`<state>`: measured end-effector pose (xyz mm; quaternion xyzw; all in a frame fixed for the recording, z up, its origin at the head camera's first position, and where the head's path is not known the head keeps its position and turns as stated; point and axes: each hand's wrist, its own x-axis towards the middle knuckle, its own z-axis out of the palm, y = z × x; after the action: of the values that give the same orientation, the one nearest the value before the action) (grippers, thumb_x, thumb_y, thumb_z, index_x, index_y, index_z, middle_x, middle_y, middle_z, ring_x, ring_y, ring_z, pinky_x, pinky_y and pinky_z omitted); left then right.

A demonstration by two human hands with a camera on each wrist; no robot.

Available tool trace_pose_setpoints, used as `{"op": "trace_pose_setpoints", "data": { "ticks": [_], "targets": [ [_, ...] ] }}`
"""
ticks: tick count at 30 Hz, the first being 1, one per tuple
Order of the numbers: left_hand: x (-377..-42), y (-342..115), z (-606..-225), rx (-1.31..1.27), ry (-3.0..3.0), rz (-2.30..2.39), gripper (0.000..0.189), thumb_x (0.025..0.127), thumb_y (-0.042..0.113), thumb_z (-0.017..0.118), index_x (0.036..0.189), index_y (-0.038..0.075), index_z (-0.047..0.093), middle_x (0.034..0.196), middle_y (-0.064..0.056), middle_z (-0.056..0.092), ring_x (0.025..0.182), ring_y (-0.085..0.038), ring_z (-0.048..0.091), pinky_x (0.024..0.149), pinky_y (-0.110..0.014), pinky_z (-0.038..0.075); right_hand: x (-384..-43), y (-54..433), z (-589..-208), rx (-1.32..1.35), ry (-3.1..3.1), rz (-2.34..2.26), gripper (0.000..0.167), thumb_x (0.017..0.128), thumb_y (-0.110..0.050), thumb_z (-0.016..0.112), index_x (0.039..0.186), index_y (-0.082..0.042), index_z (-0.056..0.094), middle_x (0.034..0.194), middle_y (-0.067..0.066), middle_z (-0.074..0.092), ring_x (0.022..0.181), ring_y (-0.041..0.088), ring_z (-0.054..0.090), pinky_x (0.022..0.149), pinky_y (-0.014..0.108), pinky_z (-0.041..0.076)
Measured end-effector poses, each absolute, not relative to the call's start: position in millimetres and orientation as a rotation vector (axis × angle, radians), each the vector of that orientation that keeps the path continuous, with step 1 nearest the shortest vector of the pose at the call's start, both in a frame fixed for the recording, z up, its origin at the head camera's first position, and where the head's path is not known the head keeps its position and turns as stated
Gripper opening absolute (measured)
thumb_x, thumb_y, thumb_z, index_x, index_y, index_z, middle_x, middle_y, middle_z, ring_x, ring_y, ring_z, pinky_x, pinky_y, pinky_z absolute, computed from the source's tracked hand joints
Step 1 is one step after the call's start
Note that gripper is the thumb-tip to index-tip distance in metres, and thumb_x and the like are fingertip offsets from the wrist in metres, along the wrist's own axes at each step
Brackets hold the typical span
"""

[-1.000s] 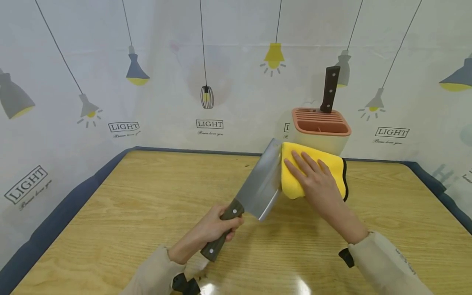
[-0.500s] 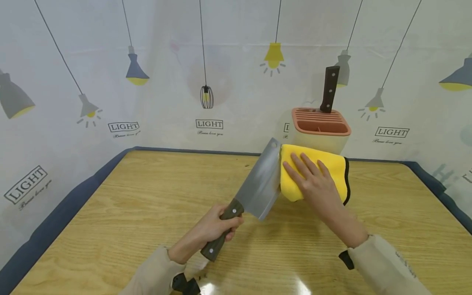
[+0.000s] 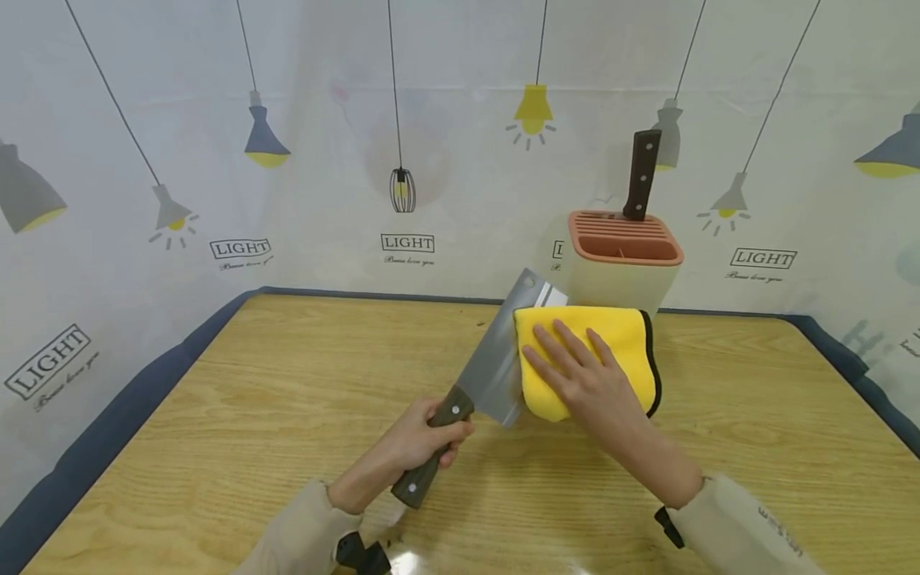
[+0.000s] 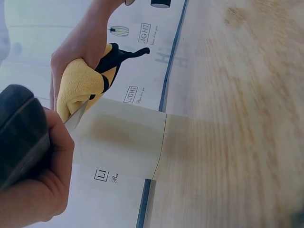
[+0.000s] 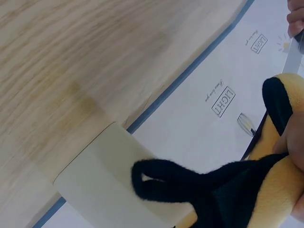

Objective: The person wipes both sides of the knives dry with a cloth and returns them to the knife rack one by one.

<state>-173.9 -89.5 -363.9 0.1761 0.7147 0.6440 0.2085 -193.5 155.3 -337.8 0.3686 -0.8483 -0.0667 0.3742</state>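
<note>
Two hands at work, w/ cleaver & cloth. In the head view we see the L hand (image 3: 431,439) wrapped round the dark handle (image 3: 417,483) of a cleaver (image 3: 489,375), held aslant over the wood-grain worktop (image 3: 251,415), handle twd the person, blade pointing away & to the R. The R hand (image 3: 592,383) holds a folded yellow cloth (image 3: 632,339) against the blade, its fingers laid long & slightly spread over the top; the blade's far corner, w/ a small round hole, shows beyond the cloth. In the L wrist view we note the blade running into a fold of the cloth; in the R wrist view, a dark loop (image 5: 178,183) on the cloth's trim. Behind the cloth, at the worktop's back edge, we find a pale knife block (image 3: 621,283) w/ an orange slotted top; a second knife (image 3: 642,176) stands in it, dark grip up, leaning slightly. The backdrop (image 3: 323,216) bears printed lamps & the word "LIGHT", several times. Both sleeves (image 3: 740,527) are pale.
</note>
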Motion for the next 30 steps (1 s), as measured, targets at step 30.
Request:
{"op": "trace_pose_setpoints", "data": {
  "ticks": [30],
  "targets": [
    [-177.3,-87.4,-364.3,0.503,2.004,1.778,0.016,0.088,0.012,0.052,0.085,-0.004,0.049,0.055,0.002,0.046,0.043,-0.006,0.043,0.042,-0.019,0.038,-169.3,134.6,-342.0,1.321,-1.969,-0.261,0.047,0.078,-0.002,0.05,0.124,-0.011,0.051,0.133,0.011,0.043,0.123,0.029,0.038,0.1,0.049,0.03]
  ]
}}
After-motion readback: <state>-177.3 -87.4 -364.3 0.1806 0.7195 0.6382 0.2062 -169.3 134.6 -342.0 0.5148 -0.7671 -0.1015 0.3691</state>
